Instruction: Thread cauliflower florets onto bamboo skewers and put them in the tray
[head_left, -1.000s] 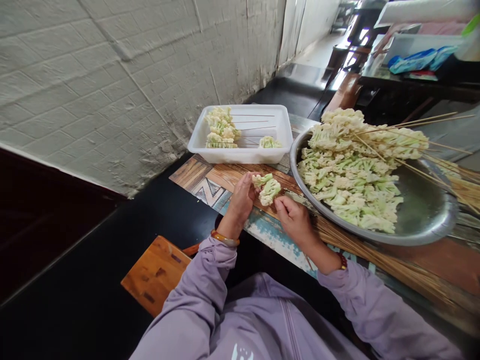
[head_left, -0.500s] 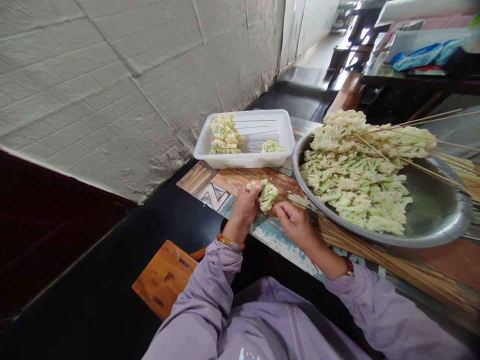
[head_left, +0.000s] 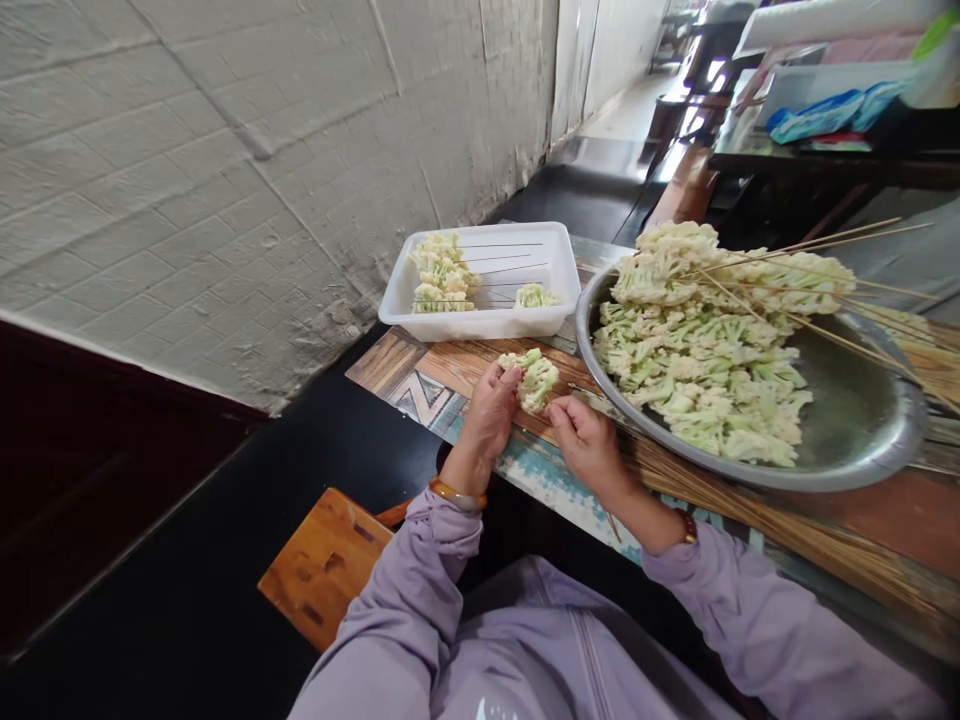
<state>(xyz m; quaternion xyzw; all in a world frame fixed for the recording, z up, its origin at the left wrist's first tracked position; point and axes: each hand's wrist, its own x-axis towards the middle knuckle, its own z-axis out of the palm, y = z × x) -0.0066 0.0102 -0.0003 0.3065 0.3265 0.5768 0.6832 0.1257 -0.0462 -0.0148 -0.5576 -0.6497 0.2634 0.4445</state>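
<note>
Presently, both hands work close together above the near edge of the table. Left hand: fingers curled round florets, green stems showing, the clump jutting past the fingertips toward the other hand. Right hand: narrow, thumb and forefinger pinched on a stick just beside the florets; most of it hidden behind the hand, its lower end visible near the right wrist. Bangle on left wrist, beads on right.

Beyond the left hand: white tub. Skewered cauliflower stacked at its left end, points running rightward; one more clump in the near right corner. Beyond and right of the right hand: metal basin, heaped with cauliflower, skewered pieces on top, their sticks reaching out over the rim. Beside the right forearm: loose bundle of sticks lying along the table. Lower left of the left hand: wooden stool. Farther left: pale wall.
</note>
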